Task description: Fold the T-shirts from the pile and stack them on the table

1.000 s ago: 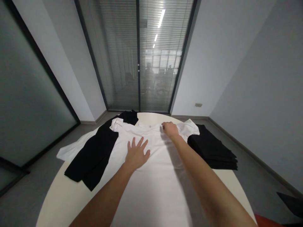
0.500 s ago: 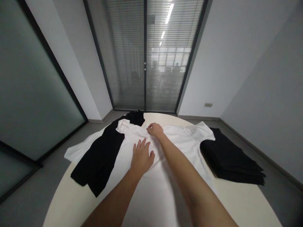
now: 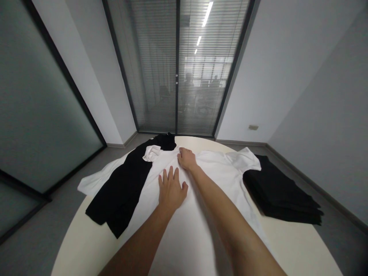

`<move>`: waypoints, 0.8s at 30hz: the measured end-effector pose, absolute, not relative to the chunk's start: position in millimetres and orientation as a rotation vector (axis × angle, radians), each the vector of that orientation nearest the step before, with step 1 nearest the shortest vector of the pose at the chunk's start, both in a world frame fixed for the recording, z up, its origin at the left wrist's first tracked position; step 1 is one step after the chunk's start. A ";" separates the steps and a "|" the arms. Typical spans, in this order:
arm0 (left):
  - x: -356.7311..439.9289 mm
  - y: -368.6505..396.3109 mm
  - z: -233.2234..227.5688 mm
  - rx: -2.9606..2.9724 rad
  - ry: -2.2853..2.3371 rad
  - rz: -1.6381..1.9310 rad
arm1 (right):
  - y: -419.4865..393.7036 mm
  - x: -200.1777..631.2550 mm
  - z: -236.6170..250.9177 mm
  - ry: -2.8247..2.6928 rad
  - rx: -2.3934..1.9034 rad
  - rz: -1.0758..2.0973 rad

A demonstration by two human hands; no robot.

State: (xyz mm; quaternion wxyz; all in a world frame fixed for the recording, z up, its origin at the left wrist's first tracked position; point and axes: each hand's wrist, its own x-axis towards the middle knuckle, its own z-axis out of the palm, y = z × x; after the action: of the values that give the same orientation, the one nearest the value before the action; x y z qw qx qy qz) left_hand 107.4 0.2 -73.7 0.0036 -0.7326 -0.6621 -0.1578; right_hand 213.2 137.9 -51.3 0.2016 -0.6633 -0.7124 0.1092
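Head cam: white tee (image 3: 218,180) flat mid-table (image 3: 299,245). L hand (image 3: 171,188) spread, palm down on chest. R hand (image 3: 187,158) fingers curled at far collar, grip unclear. Black tee (image 3: 126,188) left, black stack (image 3: 278,195) right.

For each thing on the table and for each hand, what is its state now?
white T-shirt: spread flat on the table.
black garment: lying loose, left of it.
black stack: folded, at right.
left hand: open, flat on the white T-shirt.
right hand: on the collar; grip unclear.
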 end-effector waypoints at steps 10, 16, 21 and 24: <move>106.5 -1.8 -73.1 -2.312 -2.055 -0.496 | 136.3 286.8 -41.9 -1.662 -2.382 0.095; 106.2 -2.0 -72.1 -2.312 -2.060 -0.492 | 142.6 325.5 -34.7 -1.853 -2.346 0.132; 106.3 -0.5 -75.0 -2.305 -2.057 -0.507 | 143.8 331.8 -31.4 -1.976 -2.281 0.066; 106.5 -0.6 -74.6 -2.314 -2.064 -0.501 | 142.2 330.6 -28.8 -2.017 -2.256 0.014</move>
State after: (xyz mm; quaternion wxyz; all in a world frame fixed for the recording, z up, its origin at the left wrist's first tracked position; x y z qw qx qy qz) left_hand 106.5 -0.6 -74.6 0.0004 -0.7366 -0.6573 -0.1594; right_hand 330.6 142.2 -28.8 0.0577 -0.7443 -0.6653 0.0046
